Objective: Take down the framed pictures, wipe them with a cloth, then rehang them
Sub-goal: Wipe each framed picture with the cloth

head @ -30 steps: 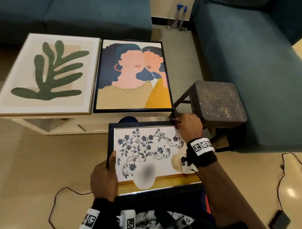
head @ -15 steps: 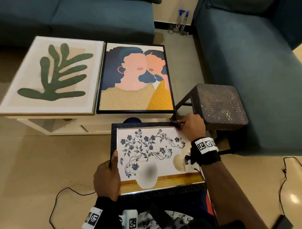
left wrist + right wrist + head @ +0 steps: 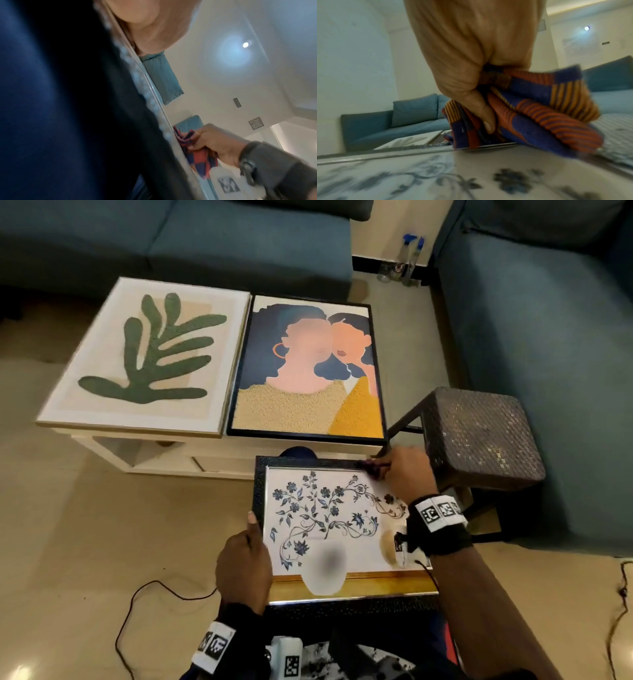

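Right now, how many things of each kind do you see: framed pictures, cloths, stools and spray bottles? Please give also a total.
Framed pictures: 3 (leaf picture, portrait picture, floral picture gripped by the left hand)
Cloths: 1 (striped cloth held by the right hand)
Stools: 1 (woven stool)
Spray bottles: 2 (spray bottles, blurred)
Total: 7

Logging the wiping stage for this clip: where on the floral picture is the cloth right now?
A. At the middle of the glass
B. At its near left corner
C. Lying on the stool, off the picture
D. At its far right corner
D: the right hand holds the bunched striped cloth against the far right corner of the floral picture, while the left hand grips its left edge.
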